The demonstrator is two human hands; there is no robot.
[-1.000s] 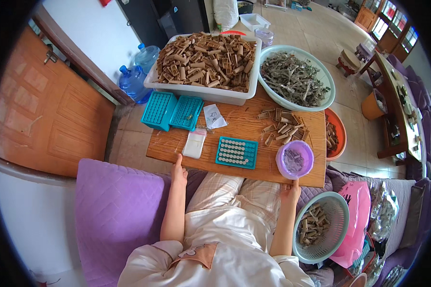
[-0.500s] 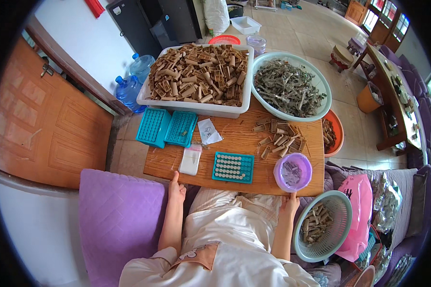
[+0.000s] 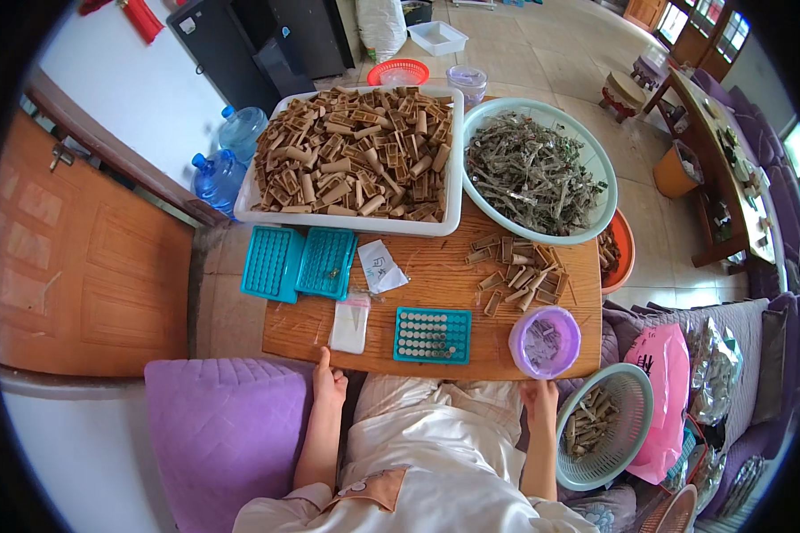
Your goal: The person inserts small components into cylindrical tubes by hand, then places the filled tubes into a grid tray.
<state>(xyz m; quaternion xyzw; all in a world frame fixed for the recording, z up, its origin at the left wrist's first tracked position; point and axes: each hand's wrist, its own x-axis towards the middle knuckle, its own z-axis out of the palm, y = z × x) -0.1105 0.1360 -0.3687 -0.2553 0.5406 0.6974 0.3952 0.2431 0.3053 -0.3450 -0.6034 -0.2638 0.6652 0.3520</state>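
My left hand (image 3: 330, 384) is at the front left edge of the wooden table (image 3: 373, 360), thumb up against the edge and fingers curled. My right hand (image 3: 540, 400) is closed at the front edge on the right, just below a purple tub (image 3: 517, 354) of small clear pieces; its fingertips are hidden. Between the hands lies a teal grid tray (image 3: 460, 330), partly filled with round whitish pieces, some looking darker at the lower right. Left of it rests a white packet (image 3: 349, 327), near my left thumb.
Behind stand a white bin (image 3: 347, 222) heaped with brown moulded pieces and a pale basin (image 3: 606, 191) of silvery strips. Two teal racks (image 3: 273, 264) sit at left; loose brown pieces (image 3: 524, 271) lie at right. A green-grey basket (image 3: 636, 426) stands right of my arm; a purple cushion (image 3: 222, 426) is at left.
The view has shifted: the table front and purple cushion appear lower, the far floor things slightly higher. Both hands stay at the table's edge. The tray and tub keep their places on the table.
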